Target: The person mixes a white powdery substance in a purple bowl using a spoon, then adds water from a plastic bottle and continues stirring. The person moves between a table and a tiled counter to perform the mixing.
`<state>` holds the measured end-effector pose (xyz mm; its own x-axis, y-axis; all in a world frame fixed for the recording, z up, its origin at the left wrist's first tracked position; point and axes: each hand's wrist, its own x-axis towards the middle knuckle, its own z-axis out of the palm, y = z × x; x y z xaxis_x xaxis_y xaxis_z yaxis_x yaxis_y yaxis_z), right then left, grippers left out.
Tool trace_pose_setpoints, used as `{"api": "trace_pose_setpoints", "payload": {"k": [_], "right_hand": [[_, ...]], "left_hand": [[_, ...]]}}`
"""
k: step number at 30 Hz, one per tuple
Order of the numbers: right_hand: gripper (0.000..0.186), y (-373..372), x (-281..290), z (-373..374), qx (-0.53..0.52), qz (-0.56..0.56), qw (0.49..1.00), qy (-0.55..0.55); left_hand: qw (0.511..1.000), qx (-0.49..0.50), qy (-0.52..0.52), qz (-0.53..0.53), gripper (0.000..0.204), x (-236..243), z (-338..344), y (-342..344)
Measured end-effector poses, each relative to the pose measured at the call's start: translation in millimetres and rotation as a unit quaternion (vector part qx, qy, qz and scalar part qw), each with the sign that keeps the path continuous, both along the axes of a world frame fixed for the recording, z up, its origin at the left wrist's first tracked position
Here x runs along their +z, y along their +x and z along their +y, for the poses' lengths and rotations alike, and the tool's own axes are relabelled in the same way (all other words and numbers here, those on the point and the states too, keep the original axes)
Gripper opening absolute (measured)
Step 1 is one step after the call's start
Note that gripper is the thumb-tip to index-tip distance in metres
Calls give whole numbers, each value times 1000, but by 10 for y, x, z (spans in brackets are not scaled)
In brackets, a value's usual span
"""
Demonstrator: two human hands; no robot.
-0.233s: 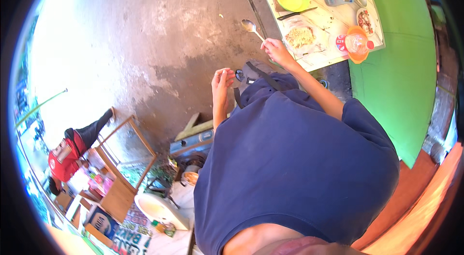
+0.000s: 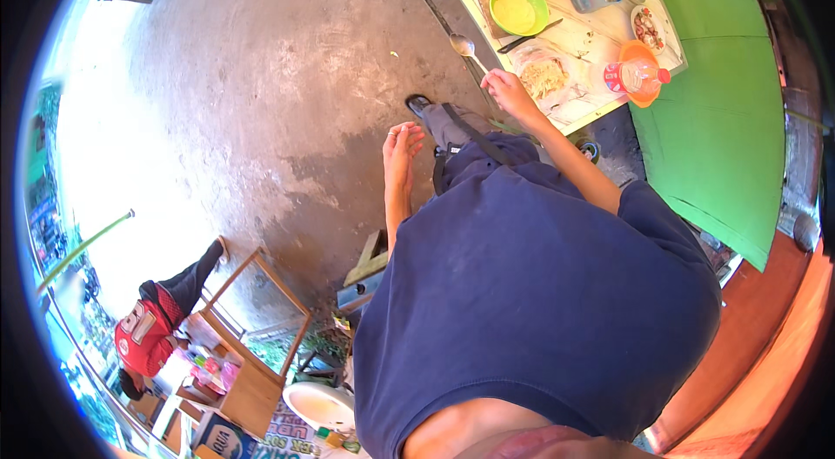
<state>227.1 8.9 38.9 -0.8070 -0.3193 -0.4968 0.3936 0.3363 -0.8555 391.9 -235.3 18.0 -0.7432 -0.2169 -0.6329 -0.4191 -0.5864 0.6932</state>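
- Clear plastic bottle (image 2: 632, 76) with red cap and pale label, lying in an orange bowl (image 2: 642, 53) at the table's near edge.
- Blue-and-white carton (image 2: 219, 439) at the lower left, beside a wooden stand.
- Printed sheet (image 2: 300, 439) with dark lettering, just right of the carton.

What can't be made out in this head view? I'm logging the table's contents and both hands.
- Right hand grips the spoon; its handle is hidden inside the fingers.
- Food in the clear bag: too small to name.
- Left hand: empty, over the floor.
- Table: far end cut off by the top edge.
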Motion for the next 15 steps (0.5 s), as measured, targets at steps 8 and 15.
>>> {"api": "trace_pose_setpoints", "payload": {"k": [8,15], "right_hand": [[26,-822,-297,-864,-56,27,998,-28],[21,-1713,-254,-1648,-136,-64,984,-95]], "left_hand": [[999,-41,-25,-11,28,-150,-1095,-982],[995,-52,-78,25,31,154,-1949,-1985]]}}
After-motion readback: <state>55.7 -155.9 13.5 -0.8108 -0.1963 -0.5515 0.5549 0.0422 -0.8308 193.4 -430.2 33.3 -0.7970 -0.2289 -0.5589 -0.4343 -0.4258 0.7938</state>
